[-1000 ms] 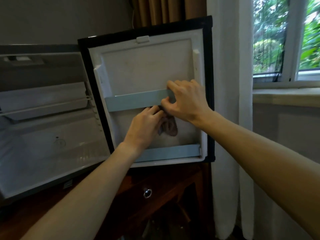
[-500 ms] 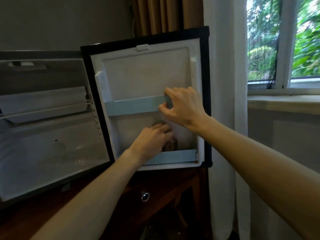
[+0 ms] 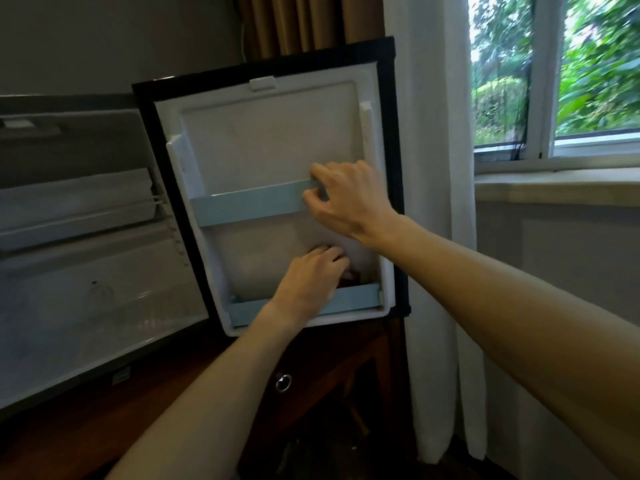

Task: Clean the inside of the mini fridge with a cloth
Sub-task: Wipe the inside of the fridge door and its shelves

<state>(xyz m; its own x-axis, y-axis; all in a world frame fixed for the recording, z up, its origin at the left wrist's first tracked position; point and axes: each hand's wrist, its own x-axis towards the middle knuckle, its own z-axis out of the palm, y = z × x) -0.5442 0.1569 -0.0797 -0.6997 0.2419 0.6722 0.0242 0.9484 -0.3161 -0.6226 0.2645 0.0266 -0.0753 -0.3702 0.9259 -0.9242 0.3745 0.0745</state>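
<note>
Your left hand (image 3: 308, 282) presses the cloth (image 3: 349, 274) low on the fridge door (image 3: 270, 147), at five o'clock; your right hand (image 3: 346, 199) pinches the upper rail (image 3: 249, 204), which hard pulling could pop loose.

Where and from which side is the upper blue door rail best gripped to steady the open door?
Near its right end, from the front: the upper blue rail stands proud of the door liner, so fingers can probably hook over its top edge, thumb below, as the right hand does.

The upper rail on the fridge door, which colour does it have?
Pale blue; the upper rail shows best in the head view, where the right hand grips it.
</note>
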